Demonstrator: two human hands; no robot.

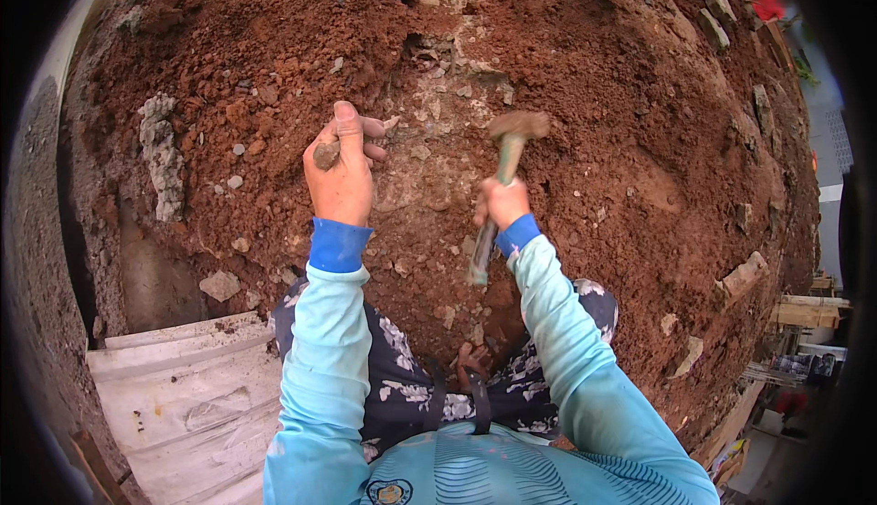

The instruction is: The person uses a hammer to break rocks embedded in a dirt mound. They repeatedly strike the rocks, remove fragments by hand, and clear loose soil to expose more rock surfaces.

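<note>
Hammer (pixel 510 153) is in the right hand (pixel 504 203), fingers wrapped round the handle, over red soil (pixel 630 162). From my remote station I see the left hand (pixel 343 180) curled about a muddy round-ended piece (pixel 326 157); most of its length is hidden. Risk, my judgement: an off-line swing could hit the left thumb, which stands close to that end; dirt on the handle could let it twist. Long axis slants: hammer head forward and slightly right, blurred; handle butt back and slightly left.
</note>
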